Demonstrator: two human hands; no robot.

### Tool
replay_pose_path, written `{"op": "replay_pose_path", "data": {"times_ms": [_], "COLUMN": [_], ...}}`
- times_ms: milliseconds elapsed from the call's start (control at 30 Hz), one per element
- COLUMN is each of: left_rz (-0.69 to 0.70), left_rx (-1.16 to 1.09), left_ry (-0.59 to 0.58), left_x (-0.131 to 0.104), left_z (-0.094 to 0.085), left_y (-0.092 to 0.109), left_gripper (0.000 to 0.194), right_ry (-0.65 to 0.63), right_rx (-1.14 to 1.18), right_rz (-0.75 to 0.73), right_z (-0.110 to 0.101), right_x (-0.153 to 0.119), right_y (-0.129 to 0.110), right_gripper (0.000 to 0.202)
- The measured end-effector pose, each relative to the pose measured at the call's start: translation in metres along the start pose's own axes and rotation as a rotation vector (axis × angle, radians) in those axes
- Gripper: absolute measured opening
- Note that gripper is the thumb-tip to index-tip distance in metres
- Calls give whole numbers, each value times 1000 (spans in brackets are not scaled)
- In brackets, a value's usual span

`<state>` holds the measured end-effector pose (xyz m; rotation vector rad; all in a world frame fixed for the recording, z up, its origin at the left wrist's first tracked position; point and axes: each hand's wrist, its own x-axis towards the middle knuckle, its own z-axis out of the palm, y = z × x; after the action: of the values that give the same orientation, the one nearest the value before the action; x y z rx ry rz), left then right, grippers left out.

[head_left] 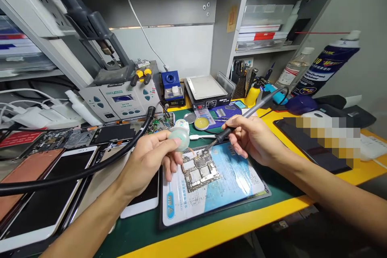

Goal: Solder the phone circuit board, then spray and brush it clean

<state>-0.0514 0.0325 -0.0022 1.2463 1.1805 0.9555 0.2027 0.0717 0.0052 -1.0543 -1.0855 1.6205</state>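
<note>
Pinched in my left hand (155,151) is a round, pale green spool of desoldering braid (180,139). A short copper-coloured strip runs from it down towards the phone circuit board (201,170). That board lies on a blue and white work mat (232,173). Between the fingers of my right hand (250,135) is a soldering iron (225,133), its tip pointing down and left at the board's upper edge. Whether the tip touches the strip or the board, I cannot tell. Just behind the board sits an open tin of yellow paste (201,123).
A hot air station (121,98) stands at back left, its black hose (121,157) crossing the left side. Phones and a white-framed screen (51,189) lie there. Behind are a soldering iron stand (172,84) and a heating plate (205,88). A spray can (326,66) leans at right.
</note>
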Motion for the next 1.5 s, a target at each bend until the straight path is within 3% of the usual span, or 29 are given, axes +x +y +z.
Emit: {"op": "replay_pose_path", "data": {"times_ms": [467,667,767,1000,1100,1200,1367,1500], "left_rz": [38,67,113,245,241,231,213,228], "left_rx": [-81,-154,-220,-366,-394,-406,-399,-394], "left_ry": [29,49,110,376,469,508,495,495], "left_x": [-6,-7,-7,-1,3,6,6,5], "left_z": [7,8,6,-9,-14,-15,-15,-20], "left_y": [0,-1,-1,5,6,6,5,6], "left_gripper": [28,27,26,27,30,28,27,27], "right_ry": [-147,-141,-88,56,138,205,174,155], "right_rx": [-52,-84,-95,-148,-227,-333,-518,-648], "right_rz": [62,82,54,-51,-137,-234,-288,-279], "right_z": [-14,-20,-21,-16,-2,25,81,115], "right_x": [10,16,18,19,28,56,117,148], "right_y": [4,7,6,-12,-28,-49,-81,-89], "right_gripper": [29,25,29,36,37,38,38,38]}}
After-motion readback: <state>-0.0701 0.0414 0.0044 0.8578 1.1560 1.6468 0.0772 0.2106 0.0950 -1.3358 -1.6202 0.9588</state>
